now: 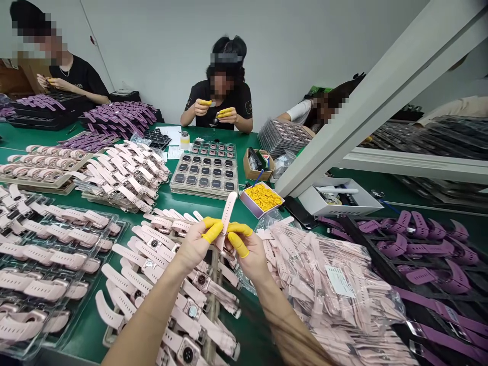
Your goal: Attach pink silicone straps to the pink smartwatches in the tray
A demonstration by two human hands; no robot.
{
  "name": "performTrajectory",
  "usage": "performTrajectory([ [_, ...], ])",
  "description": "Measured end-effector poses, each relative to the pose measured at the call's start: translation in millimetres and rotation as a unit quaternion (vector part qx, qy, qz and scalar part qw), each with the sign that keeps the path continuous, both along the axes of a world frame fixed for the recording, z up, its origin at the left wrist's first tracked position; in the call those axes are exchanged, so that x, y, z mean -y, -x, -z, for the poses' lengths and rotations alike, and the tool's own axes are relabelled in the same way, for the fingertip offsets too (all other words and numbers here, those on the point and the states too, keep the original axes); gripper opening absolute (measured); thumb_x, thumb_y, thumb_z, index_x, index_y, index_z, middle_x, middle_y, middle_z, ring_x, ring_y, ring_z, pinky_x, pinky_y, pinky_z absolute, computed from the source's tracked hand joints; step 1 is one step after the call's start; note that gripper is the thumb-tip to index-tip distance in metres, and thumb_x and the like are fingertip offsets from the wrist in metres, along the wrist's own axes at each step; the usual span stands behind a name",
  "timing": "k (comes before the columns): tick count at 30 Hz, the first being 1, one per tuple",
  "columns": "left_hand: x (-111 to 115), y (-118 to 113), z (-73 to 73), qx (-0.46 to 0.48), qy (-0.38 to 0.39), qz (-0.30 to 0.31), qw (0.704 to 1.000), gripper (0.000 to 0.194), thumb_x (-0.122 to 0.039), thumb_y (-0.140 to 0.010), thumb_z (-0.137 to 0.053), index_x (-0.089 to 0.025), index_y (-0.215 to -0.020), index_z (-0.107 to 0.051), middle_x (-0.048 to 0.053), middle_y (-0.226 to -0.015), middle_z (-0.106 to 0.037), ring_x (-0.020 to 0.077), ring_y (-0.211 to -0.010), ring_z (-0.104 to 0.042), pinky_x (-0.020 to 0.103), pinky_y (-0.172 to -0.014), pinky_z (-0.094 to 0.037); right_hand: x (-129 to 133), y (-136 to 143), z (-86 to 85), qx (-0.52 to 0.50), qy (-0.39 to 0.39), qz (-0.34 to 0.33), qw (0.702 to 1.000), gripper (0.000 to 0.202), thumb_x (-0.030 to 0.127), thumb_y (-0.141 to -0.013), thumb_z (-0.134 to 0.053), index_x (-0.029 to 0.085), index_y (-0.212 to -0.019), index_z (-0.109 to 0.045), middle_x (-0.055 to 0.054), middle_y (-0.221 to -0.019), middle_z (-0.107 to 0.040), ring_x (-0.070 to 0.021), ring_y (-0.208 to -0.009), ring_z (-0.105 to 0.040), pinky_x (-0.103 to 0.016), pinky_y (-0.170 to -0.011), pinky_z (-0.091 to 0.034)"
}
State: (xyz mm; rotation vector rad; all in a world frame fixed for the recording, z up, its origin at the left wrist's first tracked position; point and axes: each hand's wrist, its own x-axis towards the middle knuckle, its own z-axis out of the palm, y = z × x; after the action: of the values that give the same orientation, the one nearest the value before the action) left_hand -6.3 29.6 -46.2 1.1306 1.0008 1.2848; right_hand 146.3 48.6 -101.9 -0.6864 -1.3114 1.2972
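My left hand [200, 238] and my right hand [244, 249] meet near the middle of the head view, both with yellow finger cots on thumb and fingers. Between them they pinch a pale pink watch strap [229, 208], its holed end pointing up. The lower part of the strap is partly hidden by my fingers. Below my hands lies a tray of smartwatches with pale pink straps [190, 309], some face down with their round sensors showing. To the right is a heap of bagged pink straps [316, 269] with a white label.
Pink-strapped watches in clear trays [53, 254] are stacked at left. A tray of square watch bodies [206, 175], a box of yellow finger cots [263, 197] and a white bin [339, 198] stand beyond. Purple straps [427, 249] lie right, beneath a slanting frame post [366, 96]. Co-workers sit opposite.
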Motion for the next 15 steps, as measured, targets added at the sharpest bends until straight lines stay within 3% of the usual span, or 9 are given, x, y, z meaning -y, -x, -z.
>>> performTrajectory([
  [4,6,-3,-3.4,-0.098,-0.050,0.021,0.994,0.032,-0.031,-0.078,-0.081,-0.020,-0.108,-0.077,0.005,-0.094,-0.069,0.0200,-0.083,-0.062,0.031,-0.078,-0.053,-5,-5,1.9,-0.017,-0.007,0.026,0.999,0.023,0.048,-0.094,-0.071,0.026,-0.099,-0.066,0.001,-0.083,-0.062,-0.0104,-0.055,-0.053,-0.023,-0.049,-0.049],
  [8,10,-6,0.0,-0.117,-0.046,-0.007,0.992,0.038,-0.019,-0.077,-0.075,-0.020,-0.115,-0.074,0.002,-0.085,-0.065,0.0170,-0.077,-0.058,0.029,-0.074,-0.051,-8,-11,2.4,-0.034,-0.025,0.026,0.999,0.018,0.042,-0.095,-0.071,0.025,-0.097,-0.066,0.002,-0.084,-0.061,-0.0111,-0.057,-0.057,-0.025,-0.053,-0.054],
  [11,8,-3,1.4,-0.065,-0.042,-0.015,0.997,0.041,-0.022,-0.078,-0.078,-0.019,-0.118,-0.070,0.003,-0.088,-0.065,0.0171,-0.081,-0.059,0.030,-0.080,-0.050,-7,-14,0.7,-0.036,-0.025,0.033,0.999,0.020,0.042,-0.095,-0.071,0.026,-0.105,-0.064,0.002,-0.080,-0.063,-0.0133,-0.060,-0.062,-0.027,-0.058,-0.058],
  [15,5,0,1.5,0.064,-0.011,0.003,0.998,0.045,-0.038,-0.082,-0.080,-0.019,-0.119,-0.063,0.002,-0.084,-0.066,0.0169,-0.077,-0.061,0.030,-0.076,-0.049,-7,-17,-0.2,0.037,-0.038,-0.027,0.998,0.032,0.046,-0.094,-0.071,0.026,-0.119,-0.064,-0.005,-0.101,-0.071,-0.0202,-0.086,-0.072,-0.037,-0.082,-0.065],
])
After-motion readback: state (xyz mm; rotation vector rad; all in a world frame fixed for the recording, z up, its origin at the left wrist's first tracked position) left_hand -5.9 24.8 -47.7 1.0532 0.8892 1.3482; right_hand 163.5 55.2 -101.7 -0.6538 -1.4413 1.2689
